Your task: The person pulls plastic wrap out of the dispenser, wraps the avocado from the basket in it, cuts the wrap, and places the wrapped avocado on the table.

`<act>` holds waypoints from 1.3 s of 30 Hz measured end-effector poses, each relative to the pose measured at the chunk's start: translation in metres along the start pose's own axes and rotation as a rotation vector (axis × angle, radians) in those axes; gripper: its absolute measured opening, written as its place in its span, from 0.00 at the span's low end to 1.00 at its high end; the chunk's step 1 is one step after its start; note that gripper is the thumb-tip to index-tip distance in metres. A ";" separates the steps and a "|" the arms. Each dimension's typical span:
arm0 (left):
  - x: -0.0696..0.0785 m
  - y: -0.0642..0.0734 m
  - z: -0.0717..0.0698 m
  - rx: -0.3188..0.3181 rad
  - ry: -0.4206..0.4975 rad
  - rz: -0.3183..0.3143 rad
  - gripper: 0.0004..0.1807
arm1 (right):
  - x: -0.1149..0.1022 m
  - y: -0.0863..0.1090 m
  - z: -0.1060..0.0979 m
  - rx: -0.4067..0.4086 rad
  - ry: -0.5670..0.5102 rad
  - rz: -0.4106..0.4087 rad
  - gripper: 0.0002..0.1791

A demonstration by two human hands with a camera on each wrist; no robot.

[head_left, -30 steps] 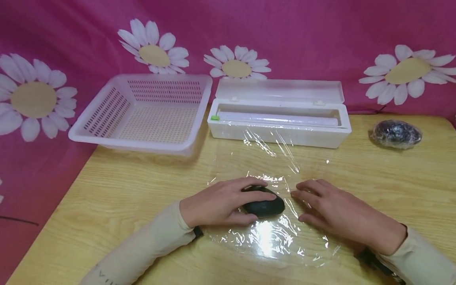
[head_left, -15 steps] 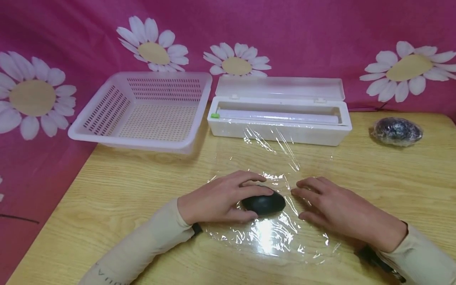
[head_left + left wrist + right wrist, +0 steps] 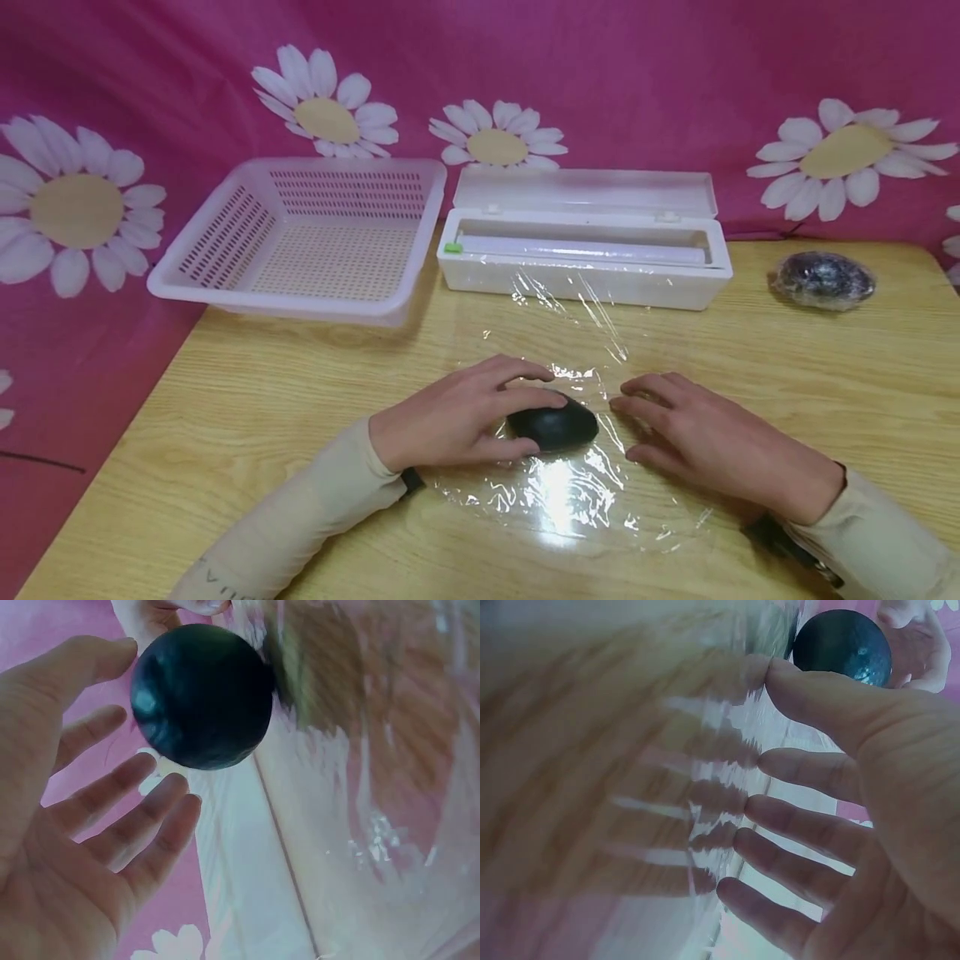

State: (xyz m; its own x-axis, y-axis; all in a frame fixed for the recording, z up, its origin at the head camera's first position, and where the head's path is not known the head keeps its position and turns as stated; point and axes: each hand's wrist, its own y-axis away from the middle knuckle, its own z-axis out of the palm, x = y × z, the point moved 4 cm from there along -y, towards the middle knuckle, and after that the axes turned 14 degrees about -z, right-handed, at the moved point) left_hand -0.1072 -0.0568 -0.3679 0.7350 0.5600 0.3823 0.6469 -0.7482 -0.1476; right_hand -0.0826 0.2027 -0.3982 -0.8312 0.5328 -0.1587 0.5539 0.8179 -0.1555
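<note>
A dark green, smooth, egg-shaped fruit like an avocado [image 3: 558, 425] lies on a sheet of clear cling film [image 3: 558, 500] spread over the table. My left hand [image 3: 468, 417] is at its left end, fingers spread and loosely bent. In the left wrist view, the thumb tip is right at the avocado's [image 3: 202, 697] edge while the other fingers stand apart from it. To the right of the fruit, my right hand [image 3: 708, 437] has its fingertips down at the film; the right wrist view shows those fingers [image 3: 802, 825] extended and spread, with nothing held.
Behind the film stands a white dispenser box [image 3: 585, 287], lid up, with a film roll [image 3: 585, 249] inside and a green slider [image 3: 453, 247]. A white perforated basket [image 3: 300, 304] is at the back left. One film-wrapped dark fruit [image 3: 823, 281] lies back right.
My left fingers have drawn back slightly to the left, uncovering more of the avocado. The right hand stays beside it, and the head view has tilted slightly.
</note>
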 end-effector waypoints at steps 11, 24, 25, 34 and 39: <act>-0.007 0.011 -0.008 -0.018 -0.017 -0.077 0.27 | -0.001 -0.002 -0.004 -0.003 0.031 0.072 0.30; -0.016 0.047 0.007 -0.457 0.011 -0.171 0.21 | -0.030 0.015 -0.001 -0.093 -0.217 -0.111 0.21; -0.017 0.049 0.009 -0.484 0.014 -0.180 0.21 | -0.032 0.017 0.003 -0.147 -0.258 -0.099 0.22; -0.018 0.057 0.011 -0.523 0.047 -0.151 0.12 | -0.037 0.019 0.009 -0.157 -0.218 -0.201 0.15; -0.017 0.060 0.009 -0.455 0.026 -0.100 0.09 | -0.035 0.020 0.008 -0.153 -0.212 -0.197 0.13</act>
State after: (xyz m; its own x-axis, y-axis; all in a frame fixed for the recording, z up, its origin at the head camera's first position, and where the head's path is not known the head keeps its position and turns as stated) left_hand -0.0794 -0.1082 -0.3912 0.6641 0.6327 0.3983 0.5553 -0.7741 0.3038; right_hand -0.0416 0.1987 -0.4037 -0.8845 0.3174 -0.3421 0.3569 0.9324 -0.0577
